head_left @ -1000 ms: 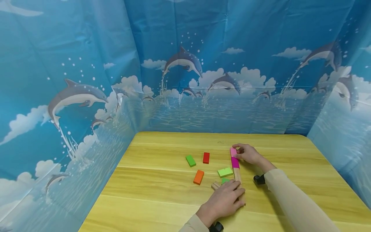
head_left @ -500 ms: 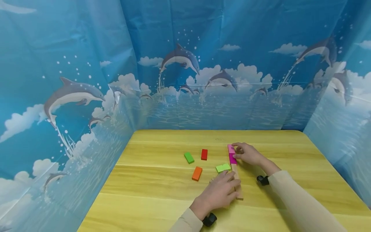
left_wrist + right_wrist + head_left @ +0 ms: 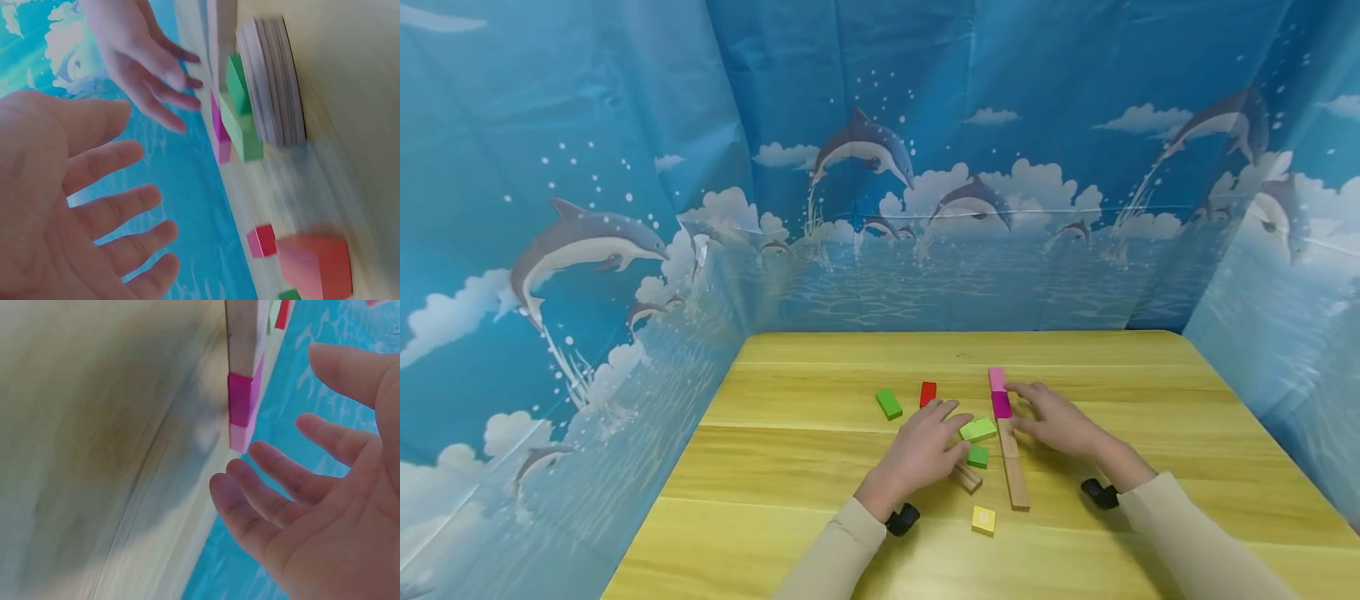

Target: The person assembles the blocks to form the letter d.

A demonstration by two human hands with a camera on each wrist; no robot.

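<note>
A straight row of blocks runs away from me on the table: bare wooden blocks [image 3: 1015, 479] at the near end, a magenta block [image 3: 1002, 405], then a light pink block [image 3: 996, 379] at the far end. Beside the row's right side is my right hand [image 3: 1060, 419], fingers loosely extended and holding nothing. My left hand [image 3: 917, 450], fingers spread and empty, hovers left of the row. Below and beside it lie a curved, ridged wooden piece [image 3: 272, 81], a green block [image 3: 977, 456] and a light green block [image 3: 977, 429]. In the head view the left hand hides the orange block [image 3: 315, 265].
A red block [image 3: 928, 393] and another green block [image 3: 889, 404] lie farther left. Nearer me is a yellow block [image 3: 983, 520]. The wooden table [image 3: 760, 467] meets a blue dolphin-print curtain [image 3: 865, 275] at its back and sides.
My left hand has lifted off the near end of the row and moved left and away from me, uncovering the yellow block. My right hand has drawn back slightly from the pink blocks, fingers straighter.
</note>
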